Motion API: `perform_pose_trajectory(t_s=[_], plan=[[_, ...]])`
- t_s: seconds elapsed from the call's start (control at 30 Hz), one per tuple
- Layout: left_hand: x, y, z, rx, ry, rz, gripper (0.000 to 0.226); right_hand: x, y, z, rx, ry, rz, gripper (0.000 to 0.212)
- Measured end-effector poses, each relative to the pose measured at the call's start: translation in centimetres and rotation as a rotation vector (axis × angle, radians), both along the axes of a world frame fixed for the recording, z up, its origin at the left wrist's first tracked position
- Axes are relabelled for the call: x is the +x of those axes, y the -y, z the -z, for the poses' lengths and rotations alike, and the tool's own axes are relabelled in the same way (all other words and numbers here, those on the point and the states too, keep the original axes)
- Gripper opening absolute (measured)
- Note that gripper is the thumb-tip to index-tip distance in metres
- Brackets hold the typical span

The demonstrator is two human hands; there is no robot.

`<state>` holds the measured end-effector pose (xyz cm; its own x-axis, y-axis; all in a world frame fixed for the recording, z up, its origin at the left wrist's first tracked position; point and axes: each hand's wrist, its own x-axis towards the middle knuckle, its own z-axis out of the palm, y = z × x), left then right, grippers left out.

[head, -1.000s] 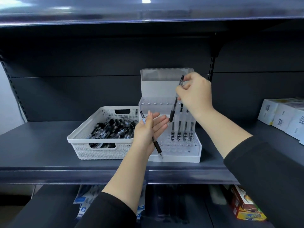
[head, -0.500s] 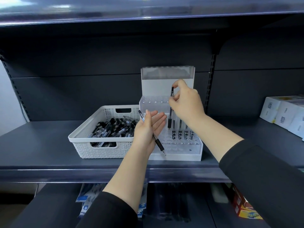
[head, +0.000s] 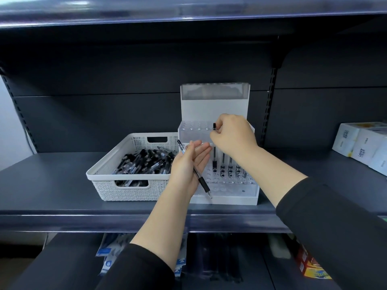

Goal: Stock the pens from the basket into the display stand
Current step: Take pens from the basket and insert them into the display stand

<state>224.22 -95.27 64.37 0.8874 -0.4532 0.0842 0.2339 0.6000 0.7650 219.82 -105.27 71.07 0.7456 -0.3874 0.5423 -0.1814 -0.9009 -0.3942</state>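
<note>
Nearest the camera, two forearms in black sleeves (head: 335,237) reach up over the front lip of a dark shelf (head: 52,178). Below that lip lie some blue-and-white packets (head: 106,256) and a red and yellow box (head: 312,266), both partly cut off. The left hand (head: 188,164) is raised palm toward the right, its fingers nearly straight and close together, with a spare pen (head: 194,169) lying slantwise across the palm, tip down toward the shelf; the thumb is hidden behind the hand, so whether it presses the pen cannot be told. Just beyond it, on the shelf, stands a white woven basket (head: 117,187) holding a heap of black pens (head: 142,162). Touching or almost touching the basket's right side is the clear stepped display stand (head: 234,195), with rows of round holes. The right hand (head: 232,136) hangs over the stand's middle tier, its thumb and fingers curled and pinching the top of an upright pen (head: 214,155) whose lower end is at a hole in that tier, leftmost in a row with four or so standing pens (head: 230,164); the ones farther right are partly hidden behind the wrist. The upper tier (head: 194,127) behind shows only holes, and a white backboard (head: 213,109) rises behind it. Far right, white cartons (head: 360,145) sit on the same shelf.
</note>
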Motion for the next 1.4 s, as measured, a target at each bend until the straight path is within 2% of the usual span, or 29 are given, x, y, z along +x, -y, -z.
perform_pose_trajectory(t_s=[0.23,0.3,0.33,0.4,0.47,0.53,0.93,1.03,1.1,1.2,1.27,1.4], plan=[[0.0,0.0,0.0,0.005,-0.008,0.005,0.026,0.5,-0.8,-0.2,-0.025,-0.108,0.051,0.011],[0.0,0.0,0.0,0.011,-0.007,0.006,0.026,0.5,-0.9,-0.1,-0.027,-0.129,0.060,0.025],[0.0,0.0,-0.1,0.014,-0.005,0.006,0.026,0.5,-1.0,-0.1,-0.036,-0.135,0.053,0.024],[0.0,0.0,-0.1,0.024,-0.004,0.005,0.026,0.3,-1.2,-0.2,-0.059,-0.141,0.048,0.005],[-0.1,0.0,0.0,0.030,-0.005,0.003,0.028,0.1,-1.3,-0.2,-0.090,-0.155,0.054,0.036],[-0.1,0.0,0.0,0.033,-0.003,-0.001,0.030,0.0,-1.2,-0.1,-0.102,-0.134,0.043,0.045],[-0.3,-0.4,-0.1,0.096,0.053,-0.005,0.032,-0.5,-0.9,0.4,-0.140,-0.128,0.012,0.032],[-0.5,-0.7,-0.1,0.087,0.058,-0.004,0.029,-1.6,-0.9,0.7,-0.168,0.053,-0.057,0.014],[-0.6,-0.8,-0.1,0.085,0.091,0.015,0.030,-2.3,-1.1,1.0,-0.071,0.160,-0.180,0.006],[-0.9,-0.9,-0.2,0.086,0.123,0.042,0.031,-2.7,-1.7,1.3,0.153,0.008,-0.336,0.009],[-1.0,-0.9,-0.6,0.069,0.104,0.053,0.029,-2.6,-2.1,1.6,0.200,-0.082,-0.390,0.011],[-1.2,-0.8,-1.4,0.102,0.107,0.100,0.028,-2.3,-2.6,1.9,0.213,-0.039,-0.371,0.010]])
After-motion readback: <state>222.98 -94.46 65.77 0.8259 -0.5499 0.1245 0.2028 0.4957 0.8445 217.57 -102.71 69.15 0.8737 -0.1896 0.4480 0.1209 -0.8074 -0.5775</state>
